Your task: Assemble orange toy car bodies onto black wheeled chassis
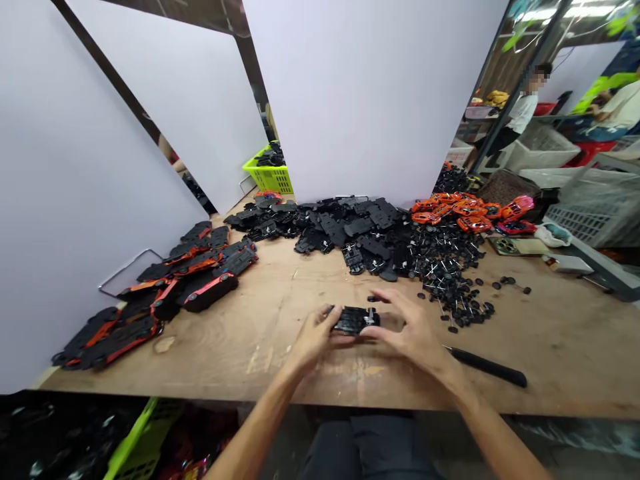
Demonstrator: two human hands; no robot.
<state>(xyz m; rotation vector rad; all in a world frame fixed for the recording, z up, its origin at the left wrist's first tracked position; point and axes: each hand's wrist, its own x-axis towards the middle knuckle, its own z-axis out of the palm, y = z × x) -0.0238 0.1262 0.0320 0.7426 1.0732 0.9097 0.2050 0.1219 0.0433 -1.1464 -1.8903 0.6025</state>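
Observation:
My left hand (320, 331) is closed on the left end of a black toy car chassis (351, 321), held just above the front of the wooden table. My right hand (407, 327) curves around the chassis's right end, its thumb low and its fingers above. At the right fingertips shows a small black wheel of a wheel axle (372, 299), lying across the chassis beside a silvery part; the axle's lower end is hidden by the thumb. To the right lies a screwdriver (487, 365) with a black handle. Beyond my hands is a pile of black car chassis (350, 227).
Loose wheel axles (450, 273) are heaped at right, below orange car bodies (460, 208). Cars with black undersides up (170, 287) line the left side. A yellow-green basket (270, 179) stands behind. White panels (370, 93) border the table (280, 300). Two people are at right.

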